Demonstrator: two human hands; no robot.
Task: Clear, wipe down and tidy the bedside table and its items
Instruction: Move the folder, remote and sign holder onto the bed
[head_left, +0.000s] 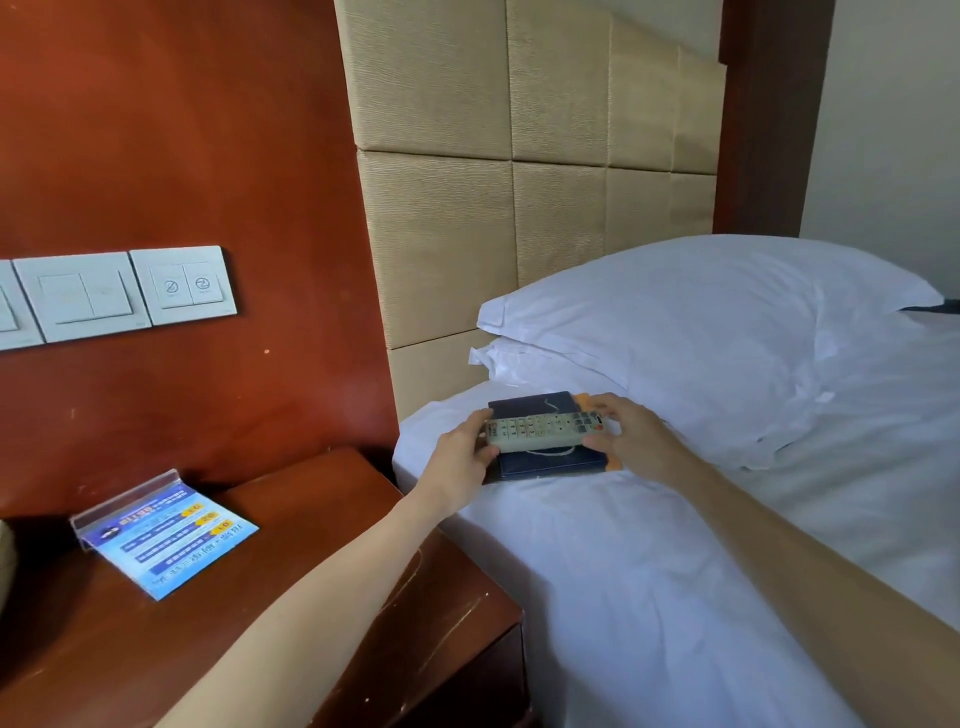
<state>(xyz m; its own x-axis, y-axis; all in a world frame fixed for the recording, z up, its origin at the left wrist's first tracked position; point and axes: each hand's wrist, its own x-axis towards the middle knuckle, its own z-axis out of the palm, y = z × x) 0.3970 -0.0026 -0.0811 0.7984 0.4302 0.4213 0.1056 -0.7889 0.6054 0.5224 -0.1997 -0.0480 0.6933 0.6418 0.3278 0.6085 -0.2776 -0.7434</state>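
Head view: a remote control is gripped at either end by the left hand and right hand, above a dark folder on the bed, at three o'clock from the bedside table. On soft bedding a slide could follow. The acrylic sign print is unreadable; whether the remote rests on the folder cannot be told.

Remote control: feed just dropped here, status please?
Left hand and right hand grip remote control by its ends, on dark folder on bed. Nothing blocking.
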